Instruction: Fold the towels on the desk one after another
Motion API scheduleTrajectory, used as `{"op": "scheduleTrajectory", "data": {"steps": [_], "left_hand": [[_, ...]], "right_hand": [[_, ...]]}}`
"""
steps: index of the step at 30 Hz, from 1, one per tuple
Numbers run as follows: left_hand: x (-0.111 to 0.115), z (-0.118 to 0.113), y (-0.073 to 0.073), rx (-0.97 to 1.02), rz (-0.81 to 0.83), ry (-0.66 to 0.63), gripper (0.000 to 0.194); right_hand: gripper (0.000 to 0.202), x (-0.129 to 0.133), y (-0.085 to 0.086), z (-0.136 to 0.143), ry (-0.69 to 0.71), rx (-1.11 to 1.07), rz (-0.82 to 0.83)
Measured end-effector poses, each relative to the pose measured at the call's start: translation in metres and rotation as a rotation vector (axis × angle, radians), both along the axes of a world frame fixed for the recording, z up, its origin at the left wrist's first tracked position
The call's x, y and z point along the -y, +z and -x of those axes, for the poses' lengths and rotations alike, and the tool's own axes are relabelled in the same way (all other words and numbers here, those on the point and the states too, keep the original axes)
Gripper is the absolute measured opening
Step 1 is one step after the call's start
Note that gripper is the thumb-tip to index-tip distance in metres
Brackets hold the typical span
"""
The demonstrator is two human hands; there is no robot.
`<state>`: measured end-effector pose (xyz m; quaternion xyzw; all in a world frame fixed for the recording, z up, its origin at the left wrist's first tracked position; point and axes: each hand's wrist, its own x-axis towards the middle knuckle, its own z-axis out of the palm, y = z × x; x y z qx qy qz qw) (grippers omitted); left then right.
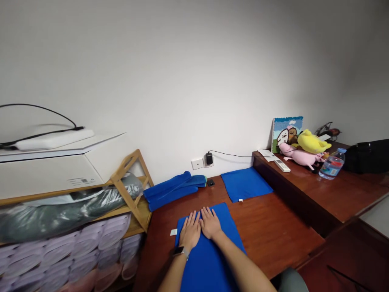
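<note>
A blue cloth (203, 259) lies spread on the brown wooden desk, a white tag sticking out at its left edge. My left hand (191, 231), with a watch on the wrist, rests flat on the cloth's far part. Beside it my right hand (210, 224) also presses flat, fingers stretched forward and nearly touching the left. Neither hand grips anything. Farther back to the right lies another blue cloth (246, 183), flat, with a small white tag at its near edge. Against the wall at the left is a pile of folded blue cloths (173, 190).
A wooden shelf (142, 211) at the left holds a white box (51, 174) and rows of lilac containers (73, 259). On the raised ledge at right are a remote (282, 165), plush toys (304, 156) and a water bottle (332, 164). A plugged-in black adapter (209, 158) is on the wall.
</note>
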<state>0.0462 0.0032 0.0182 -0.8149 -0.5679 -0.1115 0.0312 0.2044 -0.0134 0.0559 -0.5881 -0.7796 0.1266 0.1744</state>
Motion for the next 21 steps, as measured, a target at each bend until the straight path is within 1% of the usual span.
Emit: {"op": "scheduleTrajectory", "data": {"steps": [1,3,7,9,11,13,17,21], "left_hand": [[-0.003,-0.001,-0.002,-0.005,0.02,0.006,0.061],[-0.006,0.006,-0.01,0.0,0.027,0.04,0.062],[-0.007,0.038,-0.021,0.029,0.024,0.171,0.065],[-0.008,0.051,-0.023,0.037,0.046,0.205,0.067],[-0.009,0.057,-0.023,0.044,0.063,0.213,0.068],[-0.009,0.057,-0.022,0.054,0.06,0.214,0.068],[-0.007,0.052,-0.02,0.053,0.037,0.213,0.066],[-0.006,0.053,-0.013,0.04,0.058,0.207,0.067]], "right_hand": [[0.066,-0.001,-0.003,0.002,0.005,0.005,0.025],[0.067,-0.004,-0.009,-0.005,-0.024,0.018,0.061],[0.068,-0.01,-0.014,-0.048,-0.15,0.085,0.115],[0.069,-0.012,-0.015,-0.069,-0.212,0.111,0.145],[0.069,-0.013,-0.017,-0.082,-0.248,0.119,0.165],[0.07,-0.013,-0.019,-0.088,-0.256,0.118,0.174],[0.07,-0.012,-0.022,-0.087,-0.261,0.114,0.168],[0.07,-0.011,-0.016,-0.089,-0.257,0.111,0.181]]}}
